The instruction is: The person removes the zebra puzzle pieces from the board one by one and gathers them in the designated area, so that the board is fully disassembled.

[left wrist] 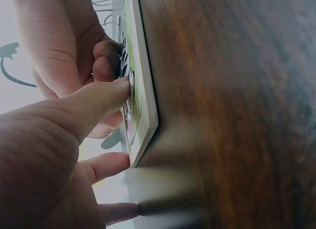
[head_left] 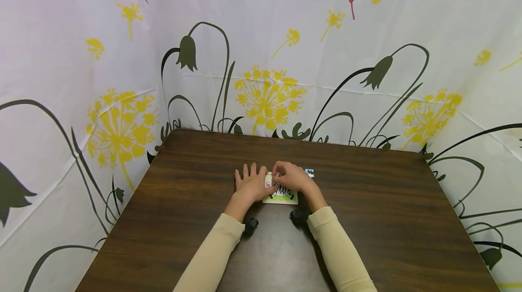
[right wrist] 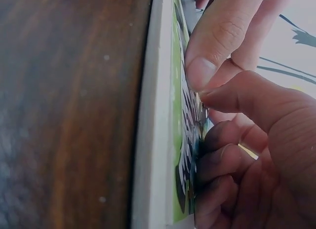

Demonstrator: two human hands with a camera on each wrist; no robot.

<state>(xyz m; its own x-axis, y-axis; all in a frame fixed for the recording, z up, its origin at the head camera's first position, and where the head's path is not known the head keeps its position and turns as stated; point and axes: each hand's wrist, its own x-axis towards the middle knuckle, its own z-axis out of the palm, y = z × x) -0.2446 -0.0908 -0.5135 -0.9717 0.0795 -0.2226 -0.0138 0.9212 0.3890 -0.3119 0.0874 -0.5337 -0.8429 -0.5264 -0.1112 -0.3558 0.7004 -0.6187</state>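
A small zebra picture puzzle [head_left: 280,202], with a pale border and green grass, lies flat on the table. My left hand [head_left: 250,187] spreads its fingers along the puzzle's left side. Its thumb [left wrist: 111,93] presses on the picture near the zebra, and another fingertip rests at the board's corner. Over the upper part of the puzzle, my right hand [head_left: 292,177] pinches a small puzzle piece between thumb and index finger, mostly hidden by the fingers. In the right wrist view its other fingers [right wrist: 222,165] are curled against the picture.
A loose blue, black and white puzzle piece [head_left: 309,173] lies beyond the right hand. The dark wooden table [head_left: 367,192] stretches to a white curtain [head_left: 261,25] printed with flowers. Black wrist cameras [head_left: 250,226] hang under both wrists, close above the tabletop.
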